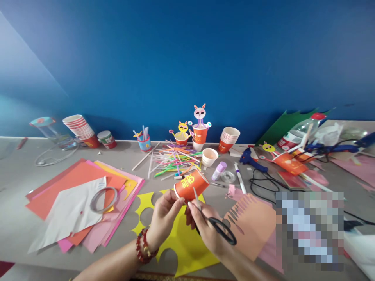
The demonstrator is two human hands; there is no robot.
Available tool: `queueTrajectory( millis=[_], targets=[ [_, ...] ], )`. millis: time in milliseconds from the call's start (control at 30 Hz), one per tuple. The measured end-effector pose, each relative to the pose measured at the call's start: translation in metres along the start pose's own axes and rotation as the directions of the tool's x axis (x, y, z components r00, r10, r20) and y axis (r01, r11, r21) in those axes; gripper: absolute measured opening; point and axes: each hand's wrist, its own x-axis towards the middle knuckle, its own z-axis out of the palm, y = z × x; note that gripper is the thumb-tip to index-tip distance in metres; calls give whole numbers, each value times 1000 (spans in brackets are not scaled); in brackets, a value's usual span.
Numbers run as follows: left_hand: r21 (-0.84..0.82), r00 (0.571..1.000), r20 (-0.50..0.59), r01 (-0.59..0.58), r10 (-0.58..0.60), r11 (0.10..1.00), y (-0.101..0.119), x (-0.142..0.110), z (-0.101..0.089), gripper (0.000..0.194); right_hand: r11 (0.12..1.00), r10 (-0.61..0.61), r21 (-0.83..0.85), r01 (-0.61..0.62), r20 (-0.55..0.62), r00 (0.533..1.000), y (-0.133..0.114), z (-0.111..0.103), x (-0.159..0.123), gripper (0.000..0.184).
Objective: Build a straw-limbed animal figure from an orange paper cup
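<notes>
So the orange paper cup (198,185) is sitting just below the center of the frame, held up over the yellow sheet (190,261) with round holes cut out of it, and tbh this one's looking pretty early on. The left hand (165,214) is pinching the cup's lower edge between thumb and fingers. The right hand (207,225) is gripping black-handled scissors (225,231), fingers curled in around them, with the blades pointing up across the front of the cup; I'm not able to tell whether the blades are touching it or whether they're parted. Meanwhile the pink-eared bunny figure (200,112) and the yellow bunny figure (183,127) are already standing in cups near the middle, looking finished to me. The cup in hand is showing no bunny head, no straws and no cut on its visible side, so I'm guessing nearly everything's left on it. Looks-wise, it's lying tilted, its white-edged end facing lower left, with yellow lettering running along the orange side, and it's seeming uncrushed. Loose drinking straws (172,159) are piling up on the tabletop (129,162) behind it.
</notes>
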Motion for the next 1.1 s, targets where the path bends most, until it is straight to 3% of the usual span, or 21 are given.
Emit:
queueTrajectory(
  millis=[167,333,633,767,867,933,1033,1100],
  targets=[
    [253,996,-23,-73,81,965,1,0,-8,20,914,-233,-338,226,20,972,-1,-5,2,30],
    [554,987,-20,-122,160,823,3,-1,-15,22,625,-466,-665,410,104,879,-1,-12,6,29],
    [738,975,98,-207,201,642,13,-1,-16,21,397,-615,-769,501,182,767,-1,-15,10,32],
    [788,974,142,-218,176,575,13,0,-18,22,364,-604,-777,515,224,765,0,-17,10,32],
    [814,973,167,-227,158,534,12,0,-19,19,399,-546,-763,509,248,800,0,-20,11,32],
    [833,972,175,-232,159,501,12,-1,-20,17,500,-490,-715,489,232,840,-2,-22,12,34],
    [831,973,167,-226,160,508,13,0,-21,16,789,-298,-500,356,195,934,-5,-24,13,39],
    [786,979,148,-203,141,584,15,2,-20,19,961,-91,-240,135,186,978,-6,-24,12,43]
  ],
)
